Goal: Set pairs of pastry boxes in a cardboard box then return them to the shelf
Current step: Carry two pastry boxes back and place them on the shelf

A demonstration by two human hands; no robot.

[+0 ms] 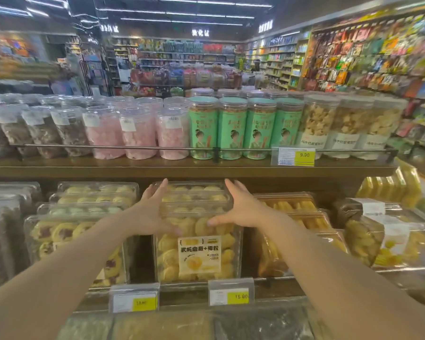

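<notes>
Price tag (231,292) "15.80"; left hand (152,212), right hand (241,209) spread, flanking pastry box (198,253).

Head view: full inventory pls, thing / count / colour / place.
Green jars: four in front, green labels, upper shelf centre.
Pink jars: three in front, more behind, upper shelf, left of green.
Dark jars: several, brown contents, upper shelf left.
Pale snack jars: three in front, cream contents, upper shelf right.
Pastry boxes: one stack, clear with yellow pastries, lower shelf centre.
Jam cookie boxes: stack, yellow and red, left of centre.
Price tags: three, white and yellow, shelf edges.
Hands: left, right, open, flanking the pastry boxes.
</notes>
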